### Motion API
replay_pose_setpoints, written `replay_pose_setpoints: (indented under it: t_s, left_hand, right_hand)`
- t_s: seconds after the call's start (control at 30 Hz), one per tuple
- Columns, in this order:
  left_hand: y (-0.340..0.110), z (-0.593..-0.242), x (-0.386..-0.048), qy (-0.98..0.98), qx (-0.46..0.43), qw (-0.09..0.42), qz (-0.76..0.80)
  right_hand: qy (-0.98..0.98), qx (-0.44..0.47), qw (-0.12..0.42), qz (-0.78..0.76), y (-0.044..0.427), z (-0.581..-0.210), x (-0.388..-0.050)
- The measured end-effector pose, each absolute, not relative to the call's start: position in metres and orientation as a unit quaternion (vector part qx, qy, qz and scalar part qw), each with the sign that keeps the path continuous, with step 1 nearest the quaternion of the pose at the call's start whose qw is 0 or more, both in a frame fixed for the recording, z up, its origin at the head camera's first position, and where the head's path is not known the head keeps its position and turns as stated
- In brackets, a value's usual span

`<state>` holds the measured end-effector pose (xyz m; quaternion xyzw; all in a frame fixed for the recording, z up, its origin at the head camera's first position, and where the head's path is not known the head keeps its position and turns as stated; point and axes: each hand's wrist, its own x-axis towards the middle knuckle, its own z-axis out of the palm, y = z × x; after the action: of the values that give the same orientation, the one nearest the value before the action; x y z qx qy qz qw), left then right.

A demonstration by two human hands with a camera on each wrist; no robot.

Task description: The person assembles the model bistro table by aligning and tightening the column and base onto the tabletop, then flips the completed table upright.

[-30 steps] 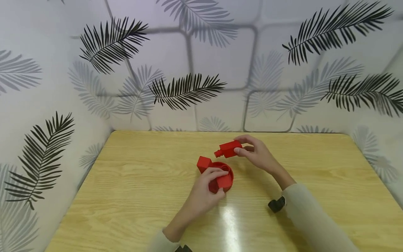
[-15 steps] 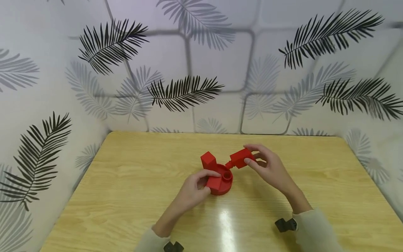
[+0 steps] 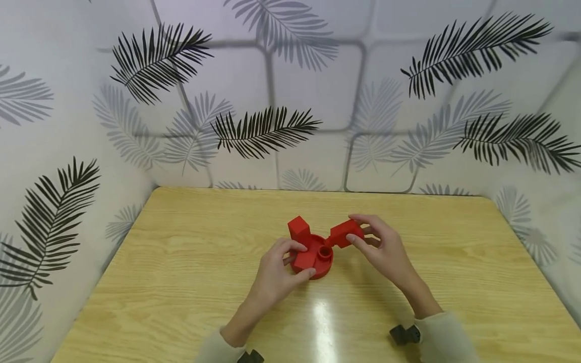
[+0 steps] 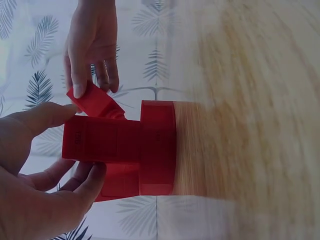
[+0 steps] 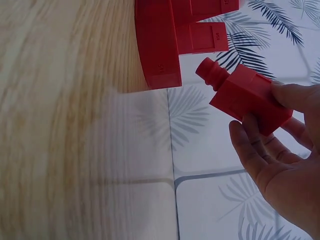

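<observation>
A round red base point(image 3: 323, 274) sits on the table, with two square red blocks standing in it and a raised ring socket point(image 3: 324, 252) at its right side. My left hand point(image 3: 273, 275) holds the near block point(image 4: 102, 140) between thumb and fingers. The other block point(image 3: 299, 227) stands at the back left of the base. My right hand point(image 5: 295, 185) pinches a square red bottle-shaped piece point(image 5: 252, 97) by its wide end. Its ridged neck point(image 5: 212, 73) points down and left towards the base, tilted, close above the socket's far right edge. In the right wrist view a gap separates neck and base.
The wood-grain table point(image 3: 195, 242) spreads around both hands. White walls point(image 3: 313, 85) with a leaf print rise behind it and at both sides. A dark wrist camera point(image 3: 404, 334) sits at the right sleeve, another point(image 3: 250, 356) at the left.
My right hand has brought the bottle-shaped piece right and down to the base. The left hand has shifted left and uncovered the socket, its fingers still at the near block.
</observation>
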<state>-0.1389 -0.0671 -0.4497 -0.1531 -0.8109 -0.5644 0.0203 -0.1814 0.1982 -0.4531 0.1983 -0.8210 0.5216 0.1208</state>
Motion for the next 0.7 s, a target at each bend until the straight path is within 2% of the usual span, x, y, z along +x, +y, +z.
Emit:
replay_pose_setpoints:
  t_s: [0.47,0.7]
  left_hand:
    - [-0.072,-0.457,-0.144,-0.781,-0.157,0.007,-0.604]
    - [-0.076,-0.456,-0.147,-0.765,-0.147,-0.027,-0.626]
  right_hand:
    - [-0.834,0.253,0.102,0.48,0.197,-0.459,-0.174]
    - [-0.825,0.301,0.058,0.475,0.197,-0.449,-0.171]
